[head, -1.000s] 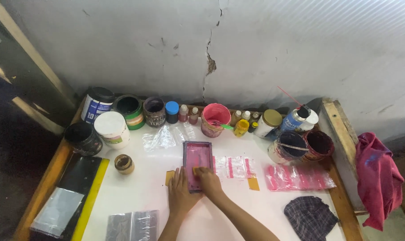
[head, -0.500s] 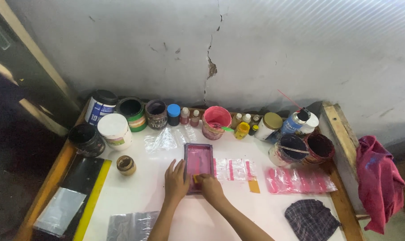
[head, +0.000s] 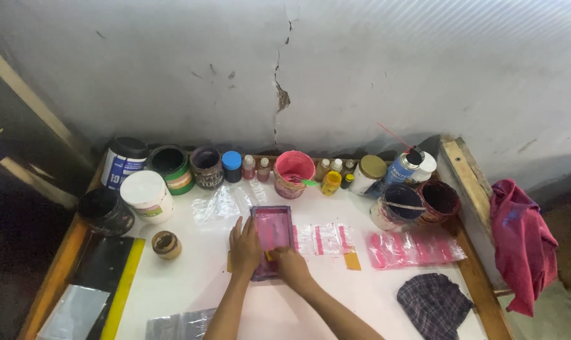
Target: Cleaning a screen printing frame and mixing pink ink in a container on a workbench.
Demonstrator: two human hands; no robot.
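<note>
At centre frame, the left hand (head: 244, 247) lies open and flat beside the pink printing frame (head: 271, 238); the right hand (head: 291, 264) presses, fingers curled, onto its lower edge.

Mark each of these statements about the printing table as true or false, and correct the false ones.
1. Both hands rest on the small pink-stained screen frame. True: the left hand is at its left edge, the right hand at its lower end.
2. The pink bucket lies tipped over. False: it stands upright by the wall.
3. A checked cloth lies at the table's right front. True.
4. The red garment lies under the frame. False: it hangs off the table's right side.
</note>
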